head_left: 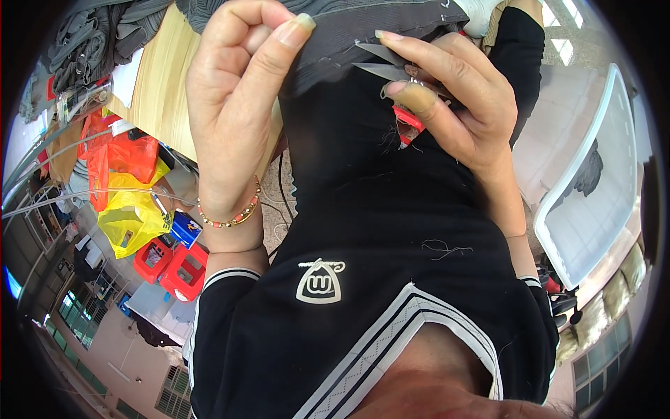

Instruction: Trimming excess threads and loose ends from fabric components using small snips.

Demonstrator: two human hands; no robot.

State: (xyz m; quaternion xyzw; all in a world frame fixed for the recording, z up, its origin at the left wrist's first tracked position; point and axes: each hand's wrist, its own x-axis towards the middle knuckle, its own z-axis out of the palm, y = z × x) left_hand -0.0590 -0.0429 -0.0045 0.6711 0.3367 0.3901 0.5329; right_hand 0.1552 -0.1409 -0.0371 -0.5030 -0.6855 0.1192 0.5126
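At the top centre my right hand (460, 98) is wrapped round a pair of thread snips (382, 70), whose two pointed blades stand apart and face left. The thumb of that hand has a tan covering. To its left, my left hand (237, 91) is raised with thumb and forefinger pressed together; whatever is in that pinch is too small to make out. Dark grey ribbed fabric (328, 42) lies behind and below the hands, with short light thread ends along it. Under the snips a red piece (410, 120) with dark loose threads shows against my black clothing.
At the left a pale wooden table (167, 77) bears a heap of grey garments (105, 35). Below it hang a red bag (125, 153) and a yellow bag (129, 223), near a red plastic basket (187, 272). A white bin (586, 223) with dark cloth (590, 171) stands right.
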